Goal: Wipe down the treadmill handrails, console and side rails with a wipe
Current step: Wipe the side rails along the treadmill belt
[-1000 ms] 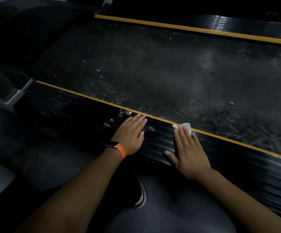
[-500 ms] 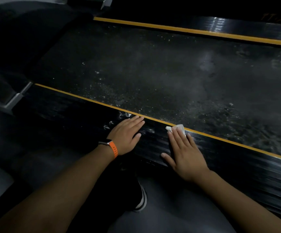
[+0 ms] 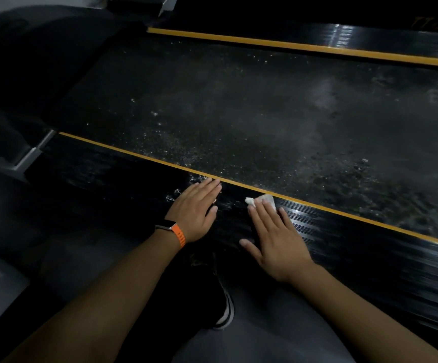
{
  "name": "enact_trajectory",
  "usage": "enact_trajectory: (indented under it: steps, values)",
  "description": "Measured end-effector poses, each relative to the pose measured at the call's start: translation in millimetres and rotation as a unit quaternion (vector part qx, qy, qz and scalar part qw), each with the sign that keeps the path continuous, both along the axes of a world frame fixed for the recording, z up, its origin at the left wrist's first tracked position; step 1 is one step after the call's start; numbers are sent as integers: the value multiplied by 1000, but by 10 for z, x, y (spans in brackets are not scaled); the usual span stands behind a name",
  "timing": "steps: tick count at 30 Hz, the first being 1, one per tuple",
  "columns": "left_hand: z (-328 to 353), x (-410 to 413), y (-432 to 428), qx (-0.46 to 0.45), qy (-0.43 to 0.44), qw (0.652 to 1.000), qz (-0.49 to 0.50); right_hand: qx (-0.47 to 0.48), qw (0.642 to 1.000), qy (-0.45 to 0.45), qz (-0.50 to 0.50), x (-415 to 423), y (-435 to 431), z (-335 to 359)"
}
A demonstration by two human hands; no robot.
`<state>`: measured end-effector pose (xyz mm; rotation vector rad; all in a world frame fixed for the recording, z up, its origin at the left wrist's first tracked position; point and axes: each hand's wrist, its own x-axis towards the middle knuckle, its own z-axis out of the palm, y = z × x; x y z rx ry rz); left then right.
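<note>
R hand [image 3: 278, 239]: laid flat on near side rail [image 3: 370, 247], fingers straight & slightly spread. The wipe [image 3: 265, 199] is pressed under the fingertips, nothing is gripped.
Wipe: white, bunched, pinned on the rail just below the yellow stripe [image 3: 134, 153]. Only its front edge is seen past the fingertips.
L hand [image 3: 194, 208]: laid flat on the same rail, fingers straight & together, nothing held. A watch [image 3: 176, 233] w/ orange strap is worn at the wrist.
Change: over the last sec the wipe is shifted leftward along the rail. The gap to the L hand is narrowed, and the L hand is kept approx. in place.
Meaning: a stroke along the near rail is judged in progress. The stretch left of the L hand is prob. not yet reached.
Still to do: far side rail [image 3: 370, 38] is touched by neither hand. Handrails & console are out of view, so status can't be told.
Risk: the L hand is placed in the wipe's path & prob. needs to be moved.
</note>
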<state>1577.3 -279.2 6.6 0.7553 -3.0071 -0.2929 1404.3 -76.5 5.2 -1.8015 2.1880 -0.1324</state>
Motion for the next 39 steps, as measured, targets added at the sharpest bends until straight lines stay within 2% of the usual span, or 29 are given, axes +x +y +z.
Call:
enact_trajectory:
  steps: [3, 9, 16, 23, 31, 39]
  values:
    - [4, 0, -1, -3, -1, 1000, 0, 5, 1000, 1, -12, 110, 24, 12]
    - [7, -9, 0, -3, 5, 1000, 1, -4, 999, -3, 38, 258, -374, 16]
    - [-12, 0, -2, -3, -1, 1000, 0, -34, 999, 28, 3, 29, 218, -110]
    - [-8, -4, -6, -5, 13, 1000, -1, -43, 998, 13, 40, 428, -329, -106]
    - [9, 1, 7, -6, 8, 1000, 0, -70, 996, 49, 27, 221, 229, -187]
    - [-7, 11, -9, -6, 12, 1000, -4, -54, 997, 15, 59, 483, -213, -149]
